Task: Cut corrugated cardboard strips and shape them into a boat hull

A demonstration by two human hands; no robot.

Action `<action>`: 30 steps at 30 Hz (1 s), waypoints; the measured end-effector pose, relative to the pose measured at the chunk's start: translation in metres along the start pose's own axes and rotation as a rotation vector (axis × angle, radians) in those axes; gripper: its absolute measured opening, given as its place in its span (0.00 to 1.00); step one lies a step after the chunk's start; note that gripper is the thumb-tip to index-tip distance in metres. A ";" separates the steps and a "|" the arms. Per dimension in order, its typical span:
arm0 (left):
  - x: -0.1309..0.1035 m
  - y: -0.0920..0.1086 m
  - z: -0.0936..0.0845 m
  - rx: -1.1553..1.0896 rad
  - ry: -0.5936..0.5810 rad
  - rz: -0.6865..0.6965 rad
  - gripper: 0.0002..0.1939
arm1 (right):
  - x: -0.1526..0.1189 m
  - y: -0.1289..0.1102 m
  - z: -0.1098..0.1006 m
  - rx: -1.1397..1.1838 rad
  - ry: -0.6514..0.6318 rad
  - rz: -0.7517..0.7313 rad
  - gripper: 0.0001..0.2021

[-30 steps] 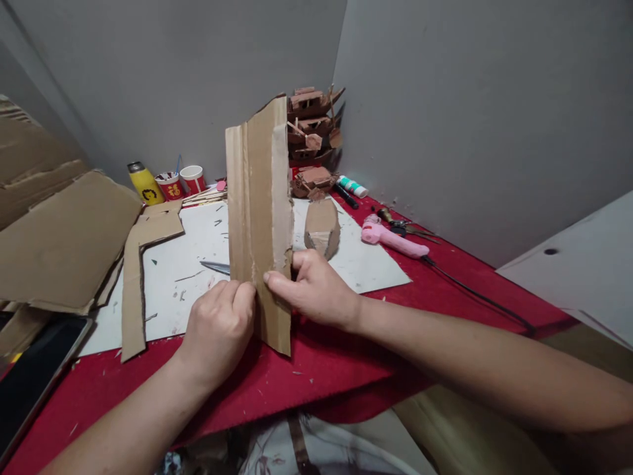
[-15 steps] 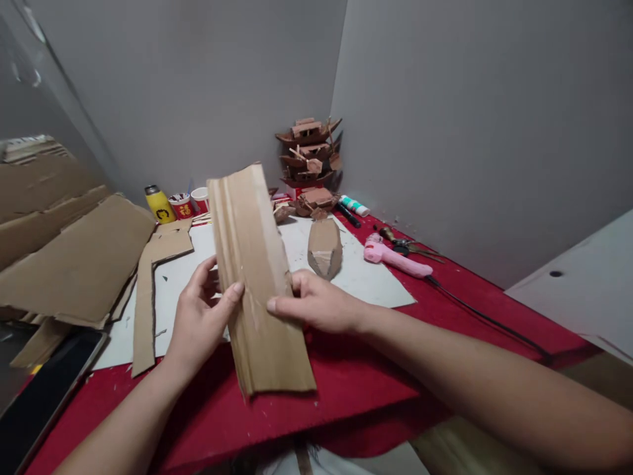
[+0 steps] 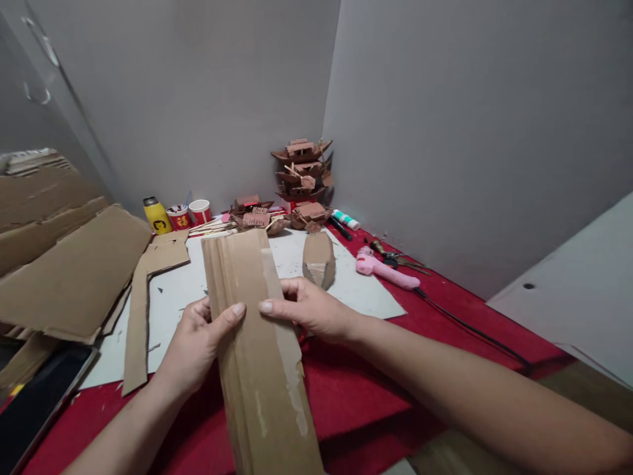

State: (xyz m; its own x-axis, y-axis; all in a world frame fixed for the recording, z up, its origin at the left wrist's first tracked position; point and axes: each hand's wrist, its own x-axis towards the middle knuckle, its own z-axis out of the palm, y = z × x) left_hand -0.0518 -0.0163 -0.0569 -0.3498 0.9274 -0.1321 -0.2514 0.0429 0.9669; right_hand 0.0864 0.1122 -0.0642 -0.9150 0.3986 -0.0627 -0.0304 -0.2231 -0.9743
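A long strip of corrugated cardboard (image 3: 257, 369) is held upright before me, creased lengthwise on its left side, with pale torn patches down its right edge. My left hand (image 3: 202, 336) grips its left edge, thumb on the near face and fingers behind. On the opposite edge my right hand (image 3: 311, 309) pinches it the same way, its fingertips hidden behind the strip. Just beyond my right hand lies a small cardboard boat hull (image 3: 319, 257) on the white sheet (image 3: 366, 290).
Cardboard sheets (image 3: 74, 270) are piled at the left above a dark tablet-like device (image 3: 44, 409). Brown model boats (image 3: 302, 171) stand stacked in the back corner. Paper cups (image 3: 200, 211) and a yellow bottle (image 3: 157, 216) are at the back left. A pink corded tool (image 3: 386, 269) lies right.
The cardboard strip has shifted downward and its hold now lies nearer its top end. More torn surface shows lower down. The view has tilted up slightly.
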 end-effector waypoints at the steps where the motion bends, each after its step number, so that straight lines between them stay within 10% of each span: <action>1: 0.000 -0.002 0.002 0.011 -0.015 -0.007 0.20 | -0.001 0.000 0.001 0.025 -0.007 -0.014 0.18; 19: -0.004 -0.009 0.009 -0.083 0.014 -0.132 0.21 | 0.003 0.008 -0.003 0.296 -0.137 0.017 0.17; 30: 0.001 -0.004 0.005 0.075 -0.088 -0.112 0.19 | 0.012 -0.005 -0.012 0.239 0.190 -0.121 0.16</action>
State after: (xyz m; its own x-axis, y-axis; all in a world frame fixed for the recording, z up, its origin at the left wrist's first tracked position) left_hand -0.0464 -0.0138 -0.0597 -0.2426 0.9440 -0.2238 -0.2154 0.1725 0.9612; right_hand 0.0803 0.1284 -0.0625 -0.8081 0.5889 -0.0109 -0.2482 -0.3572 -0.9004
